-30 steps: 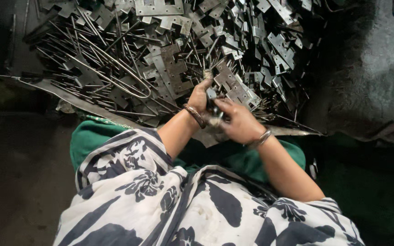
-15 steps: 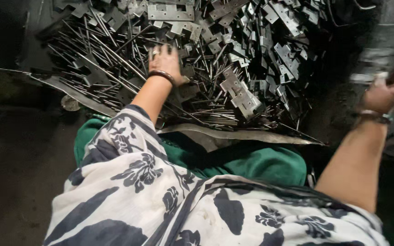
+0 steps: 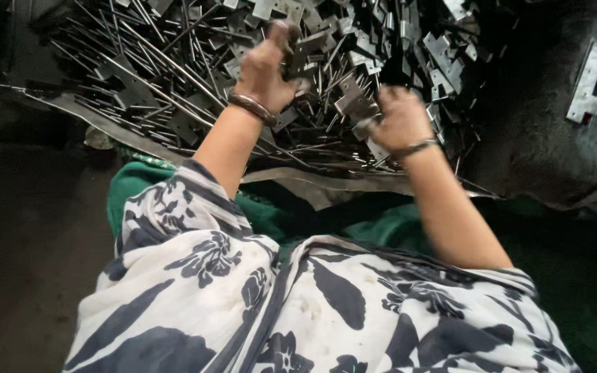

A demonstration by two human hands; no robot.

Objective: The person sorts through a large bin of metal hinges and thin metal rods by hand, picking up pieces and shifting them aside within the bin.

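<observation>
A big heap of grey metal hinge plates [image 3: 443, 55] and thin steel rods [image 3: 146, 76] lies in front of me. My left hand [image 3: 265, 69], with a bangle on the wrist, is raised over the middle of the heap and grips a dark hinge plate [image 3: 307, 43]. My right hand [image 3: 401, 116], blurred and also wearing a bangle, sits at the heap's near edge. Its fingers are curled around a small metal plate [image 3: 365, 128].
A bent metal sheet [image 3: 326, 181] edges the heap on my side. One pale joined hinge [image 3: 590, 83] lies apart on the dark surface at the right. My lap is covered by white cloth with a dark floral print [image 3: 298, 304] over green fabric [image 3: 129, 190].
My right hand has swung back from the far right to the heap's near edge. My left hand has lifted off the pile with a plate in it.
</observation>
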